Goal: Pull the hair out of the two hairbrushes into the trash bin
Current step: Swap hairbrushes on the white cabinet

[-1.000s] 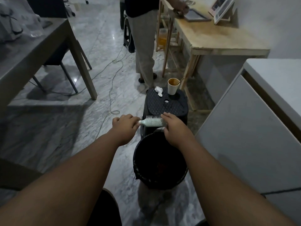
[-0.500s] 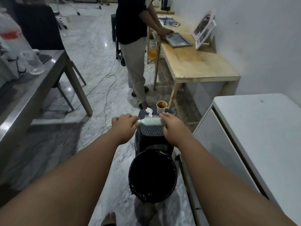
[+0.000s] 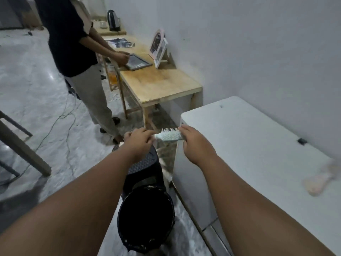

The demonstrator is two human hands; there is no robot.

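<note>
A pale green hairbrush (image 3: pixel 169 136) is held level between both hands, bristles up. My left hand (image 3: pixel 138 140) is closed around its handle. My right hand (image 3: pixel 193 143) pinches the head's far end. The brush hangs beside the near corner of a white cabinet top (image 3: pixel 249 145). A black trash bin (image 3: pixel 145 218) stands on the floor below and nearer to me, between my forearms. A second, pinkish hairbrush (image 3: pixel 321 182) lies blurred on the cabinet top at the right. I cannot make out hair on either brush.
A black perforated stool (image 3: pixel 144 163) stands just behind the bin. A person (image 3: pixel 77 58) stands at a wooden table (image 3: pixel 158 80) with picture frames. A grey table leg (image 3: pixel 22 150) is at the left. Cables run over the marble floor.
The view has swung up and to the right. Both hands carried the brush away from above the stool and bin toward the white cabinet. The second brush has come into view.
</note>
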